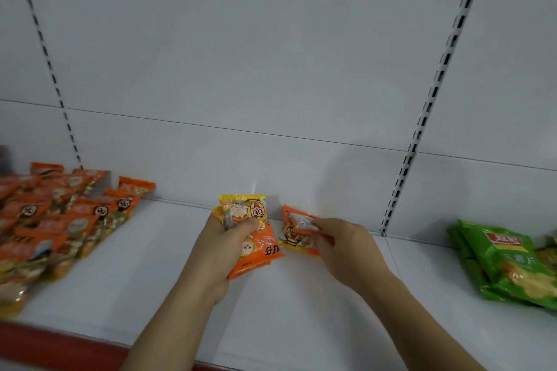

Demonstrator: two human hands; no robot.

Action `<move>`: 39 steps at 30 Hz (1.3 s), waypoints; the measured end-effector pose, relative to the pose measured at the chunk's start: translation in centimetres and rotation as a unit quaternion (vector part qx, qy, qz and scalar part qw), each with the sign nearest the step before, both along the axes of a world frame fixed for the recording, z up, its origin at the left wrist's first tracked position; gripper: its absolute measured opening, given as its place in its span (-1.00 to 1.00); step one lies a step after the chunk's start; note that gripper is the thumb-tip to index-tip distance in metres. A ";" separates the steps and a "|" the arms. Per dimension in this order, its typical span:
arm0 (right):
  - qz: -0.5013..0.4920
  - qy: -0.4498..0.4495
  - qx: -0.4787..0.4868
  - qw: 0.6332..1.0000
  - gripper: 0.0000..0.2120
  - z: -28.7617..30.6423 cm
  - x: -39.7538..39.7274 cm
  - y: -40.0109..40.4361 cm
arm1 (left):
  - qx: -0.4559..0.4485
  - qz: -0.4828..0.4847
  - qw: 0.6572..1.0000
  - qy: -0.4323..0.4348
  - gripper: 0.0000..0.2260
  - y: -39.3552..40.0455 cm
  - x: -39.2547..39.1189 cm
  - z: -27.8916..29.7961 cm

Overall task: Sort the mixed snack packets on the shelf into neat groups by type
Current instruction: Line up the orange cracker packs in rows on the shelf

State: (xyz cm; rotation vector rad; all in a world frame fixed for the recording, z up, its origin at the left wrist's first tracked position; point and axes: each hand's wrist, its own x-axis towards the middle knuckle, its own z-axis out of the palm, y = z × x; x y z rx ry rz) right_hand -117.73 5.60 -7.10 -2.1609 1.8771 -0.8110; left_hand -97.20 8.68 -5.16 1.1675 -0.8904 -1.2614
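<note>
My left hand (220,247) grips a small bundle of orange-and-yellow cartoon snack packets (254,238) above the middle of the white shelf (286,310). Just to its right, my right hand (340,244) pinches one more orange packet (297,230) of the same kind by its edge, close to the shelf's back wall. Both hands are near each other, a short gap between the two loads.
A spread of several orange packets (60,220) covers the shelf's left end. Green chip bags (509,265) lie stacked at the right end. A slotted upright (401,178) runs up the back wall. The shelf's red front edge (45,343) is at lower left.
</note>
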 end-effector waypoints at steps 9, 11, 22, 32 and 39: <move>0.094 -0.002 -0.273 0.958 -0.65 -0.3 3.8 6.1 | 0.043 -0.130 0.985 0.102 -0.60 0.2 -2.0 0.7; 0.146 -0.008 -0.199 0.969 -0.50 -1.1 4.3 7.2 | 0.037 -0.152 0.981 0.118 -0.61 0.4 -2.5 0.8; -0.018 0.175 0.004 0.984 -0.63 -1.8 -1.3 2.1 | 0.008 -0.090 0.993 0.075 -0.84 0.4 -1.9 0.3; 0.096 0.046 -0.231 0.967 -0.50 -2.0 4.9 7.1 | 0.007 -0.110 0.987 0.113 -0.63 0.6 -2.4 0.1; 0.253 -0.203 -0.047 0.945 -0.37 0.4 4.0 7.5 | -0.026 -0.102 0.989 0.105 -0.70 0.6 -0.8 -0.4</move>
